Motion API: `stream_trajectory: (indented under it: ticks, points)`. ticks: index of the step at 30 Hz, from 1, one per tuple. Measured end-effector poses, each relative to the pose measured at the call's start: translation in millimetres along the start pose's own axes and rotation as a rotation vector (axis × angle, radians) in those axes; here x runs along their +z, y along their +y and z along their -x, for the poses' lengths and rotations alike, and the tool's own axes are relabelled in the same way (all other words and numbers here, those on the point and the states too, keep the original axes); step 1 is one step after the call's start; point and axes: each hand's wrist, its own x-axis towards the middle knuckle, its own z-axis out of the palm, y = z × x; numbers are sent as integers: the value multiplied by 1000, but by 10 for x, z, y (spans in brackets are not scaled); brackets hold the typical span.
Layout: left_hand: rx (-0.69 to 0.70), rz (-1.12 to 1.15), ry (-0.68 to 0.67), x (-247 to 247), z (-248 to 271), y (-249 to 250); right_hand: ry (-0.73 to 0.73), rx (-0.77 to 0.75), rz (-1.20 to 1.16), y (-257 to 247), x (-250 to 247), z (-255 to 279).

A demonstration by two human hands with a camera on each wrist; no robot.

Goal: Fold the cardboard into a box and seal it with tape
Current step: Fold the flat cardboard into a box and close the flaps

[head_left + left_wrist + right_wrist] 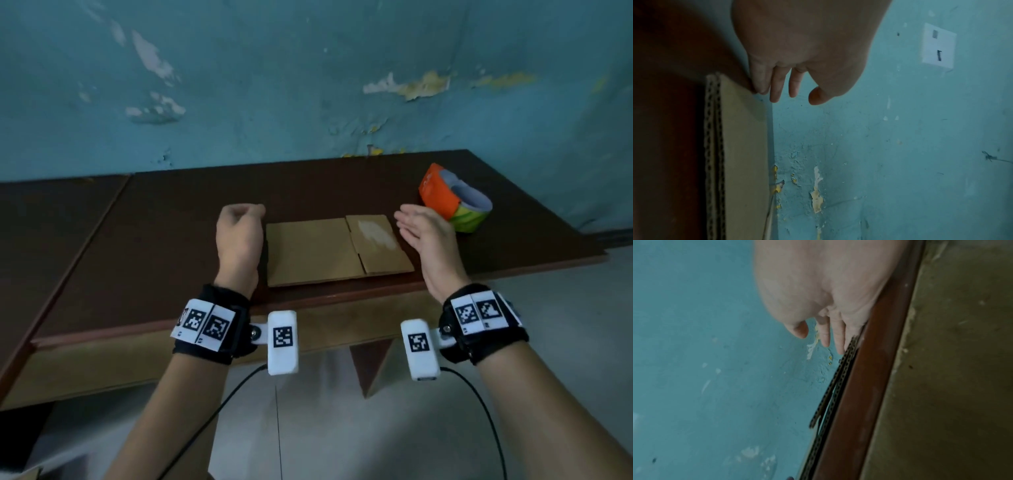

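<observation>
A flattened brown cardboard box (335,250) lies on the dark brown table (164,240) close to its front edge, its flaps level with the panel. My left hand (239,236) hovers just beyond the cardboard's left edge with loosely curled fingers and holds nothing. In the left wrist view the fingers (777,91) hang near the cardboard's (744,146) corner. To the right of the cardboard my right hand (424,233) is open, fingers straight, palm turned toward the board. The right wrist view shows its fingers (838,337) beside the cardboard's corrugated edge (830,394). Tape rolls (455,202), orange and green, sit behind the right hand.
A peeling blue wall (308,85) rises directly behind the table. A white switch plate (938,46) is fixed to it. The table's front edge (869,369) runs just below the cardboard, and a seam (102,219) divides the tabletop at the left. Cables hang from both wrist cameras.
</observation>
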Motion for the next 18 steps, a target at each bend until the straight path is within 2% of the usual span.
stream_trajectory:
  ticks: [3, 7, 18]
  points:
    - [-15, -61, 3, -6, 44, 33, -9, 1, 118, -4, 46, -3]
    - [-89, -21, -96, 18, 146, 65, -62, 40, 246, -97, 105, 62]
    - [-106, 27, -72, 123, 153, 49, 11, 96, 104, -176, 237, 127]
